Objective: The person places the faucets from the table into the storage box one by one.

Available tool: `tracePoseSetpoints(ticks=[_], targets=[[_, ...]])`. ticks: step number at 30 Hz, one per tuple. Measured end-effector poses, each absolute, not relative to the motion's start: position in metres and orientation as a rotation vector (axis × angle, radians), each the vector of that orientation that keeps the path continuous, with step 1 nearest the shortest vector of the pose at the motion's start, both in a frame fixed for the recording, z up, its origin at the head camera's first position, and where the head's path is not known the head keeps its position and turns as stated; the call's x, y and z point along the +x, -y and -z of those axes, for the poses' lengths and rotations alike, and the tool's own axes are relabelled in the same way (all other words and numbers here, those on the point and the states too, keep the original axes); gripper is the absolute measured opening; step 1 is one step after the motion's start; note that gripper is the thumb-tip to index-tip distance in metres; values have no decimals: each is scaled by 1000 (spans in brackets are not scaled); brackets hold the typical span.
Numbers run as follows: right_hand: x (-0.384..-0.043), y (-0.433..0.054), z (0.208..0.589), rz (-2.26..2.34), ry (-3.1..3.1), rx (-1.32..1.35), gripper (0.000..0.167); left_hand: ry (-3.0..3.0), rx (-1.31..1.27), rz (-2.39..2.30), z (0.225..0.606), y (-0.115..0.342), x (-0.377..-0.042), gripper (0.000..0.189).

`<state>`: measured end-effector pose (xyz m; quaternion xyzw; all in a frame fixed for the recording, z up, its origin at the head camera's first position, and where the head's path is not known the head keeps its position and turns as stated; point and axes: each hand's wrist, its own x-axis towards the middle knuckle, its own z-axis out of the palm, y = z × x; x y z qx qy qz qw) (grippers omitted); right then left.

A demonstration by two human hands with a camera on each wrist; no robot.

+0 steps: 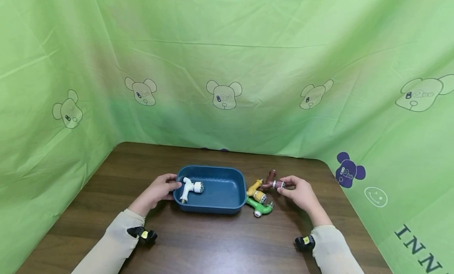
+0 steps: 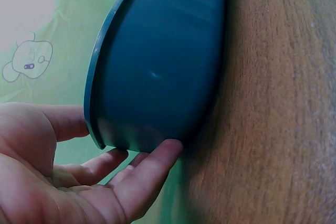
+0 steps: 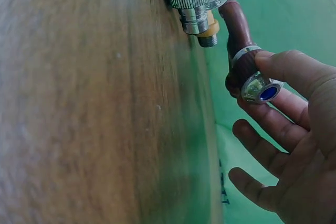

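At the left end of a blue plastic basin (image 1: 213, 209), my left hand (image 1: 162, 187) holds on, thumb over the rim and fingers against the outside wall. Inside the basin lies a white faucet (image 1: 188, 186) with a ribbed knob, near that same end. My right hand (image 1: 297, 192) pinches a dark red-brown faucet (image 3: 239, 27) by its knob between thumb and forefinger, the other fingers spread apart. Beside the basin's right end lie a yellow faucet (image 1: 253, 189) and a green faucet (image 1: 260, 208), close together. The brown one overlaps the yellow one in the head view.
All of this stands on a dark wooden table (image 1: 205, 246). A green cloth (image 1: 227, 61) printed with bear heads hangs behind and along both sides. Each wrist carries a black strapped camera, one (image 1: 143, 234) on the left and another (image 1: 305, 242) on the right.
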<state>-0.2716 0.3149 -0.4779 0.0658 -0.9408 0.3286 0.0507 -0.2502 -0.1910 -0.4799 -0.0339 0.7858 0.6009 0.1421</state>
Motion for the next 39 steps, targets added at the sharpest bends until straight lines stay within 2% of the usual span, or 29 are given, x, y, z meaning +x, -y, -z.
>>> tracePoseSetpoints(ticks=[25,39], targets=[[-269,-311,463,-1166,2800,227,39,-2274,-106,-1718,475,190,-247,52],[-268,-301,446,-1175,2743,361,37,-2249,-94,-1745,478,190,-249,51]])
